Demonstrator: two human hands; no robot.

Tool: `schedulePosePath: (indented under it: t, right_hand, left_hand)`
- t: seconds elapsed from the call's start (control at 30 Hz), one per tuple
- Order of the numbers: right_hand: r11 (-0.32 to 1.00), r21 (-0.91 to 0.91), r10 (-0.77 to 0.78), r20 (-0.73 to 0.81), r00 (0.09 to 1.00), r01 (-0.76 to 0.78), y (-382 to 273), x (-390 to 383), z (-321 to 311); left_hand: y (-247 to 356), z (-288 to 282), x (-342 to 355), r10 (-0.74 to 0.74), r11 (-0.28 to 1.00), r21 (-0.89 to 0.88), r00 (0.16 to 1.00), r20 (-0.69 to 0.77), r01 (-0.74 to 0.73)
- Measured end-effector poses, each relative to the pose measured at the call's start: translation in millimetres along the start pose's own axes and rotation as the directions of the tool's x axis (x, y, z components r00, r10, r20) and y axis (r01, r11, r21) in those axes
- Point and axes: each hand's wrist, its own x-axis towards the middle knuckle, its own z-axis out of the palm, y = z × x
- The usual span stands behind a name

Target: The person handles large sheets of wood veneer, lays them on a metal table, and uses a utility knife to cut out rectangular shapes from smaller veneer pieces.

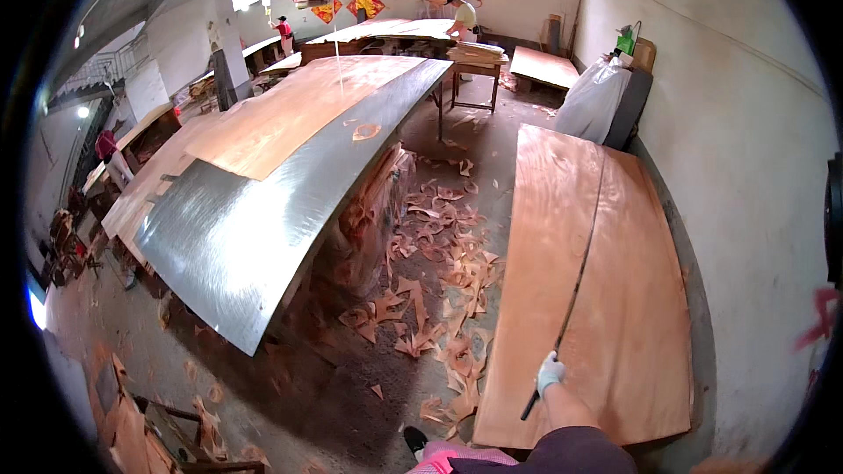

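My right hand [551, 372], in a pale glove, is closed around a long thin dark stick [577, 285] close to its near end. The stick reaches away from me over a large reddish-brown wood veneer sheet [536, 237], which lies on top of a low stack along the right wall. A short piece of the stick sticks out below my fist. Dark lengthwise streaks run down the sheet beside the stick. My left hand is out of view.
A large table with a shiny metal top [263, 219] stands left, partly covered by veneer sheets [299, 96]. Veneer scraps [461, 333] litter the floor between. Beyond the stack is a plastic-covered object [590, 105]. A co-worker [463, 17] stands at a far table.
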Motion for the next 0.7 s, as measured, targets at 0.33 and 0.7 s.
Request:
schedulePosePath:
  t: [0.33, 0.7]
  right_hand:
    - [0.870, 0.492, -0.212, 0.405, 0.889, -0.016, -109, -168, 111]
    - [0.931, 0.363, -0.287, 0.767, 0.575, -0.020, -259, -325, 285]
  left_hand:
    - [21, -38, 83, 0.073, 0.773, -0.634, 0.989, 0.131, 0.027]
    - [314, -38, 182, 0.352, 0.820, -0.541, 0.910, 0.220, -0.186]
